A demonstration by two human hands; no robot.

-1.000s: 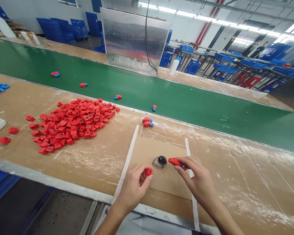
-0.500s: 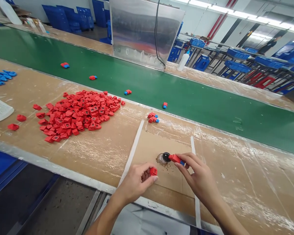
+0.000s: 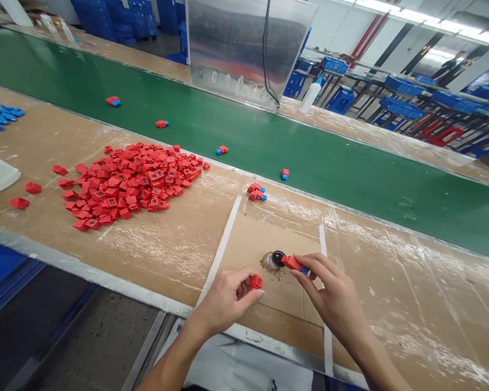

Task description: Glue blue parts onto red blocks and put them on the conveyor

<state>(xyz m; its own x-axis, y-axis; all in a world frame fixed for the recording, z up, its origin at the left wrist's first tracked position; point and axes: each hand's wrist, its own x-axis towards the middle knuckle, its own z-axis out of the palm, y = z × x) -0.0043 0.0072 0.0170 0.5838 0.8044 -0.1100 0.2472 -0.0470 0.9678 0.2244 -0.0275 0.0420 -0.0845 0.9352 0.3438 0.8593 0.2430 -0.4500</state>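
My left hand is closed around a small red plastic block above the cardboard sheet. Between the thumb and fingers of my right hand is a red-and-blue plastic piece; its red end meets the dark top of a small round jar. Whether the piece touches the jar's top or just overlaps it in view, I cannot tell. Brown specks lie around the jar on the cardboard. Behind it, by the belt's edge, rest a couple of joined red-and-blue pieces.
A big heap of red blocks lies on the left of the table, with blue parts farther left. Several red-and-blue pieces ride on the green conveyor belt. A metal panel and a white bottle stand beyond it.
The pieces on the belt have shifted slightly to the right. The view has tilted a little. Both hands keep their holds, almost in the same place.
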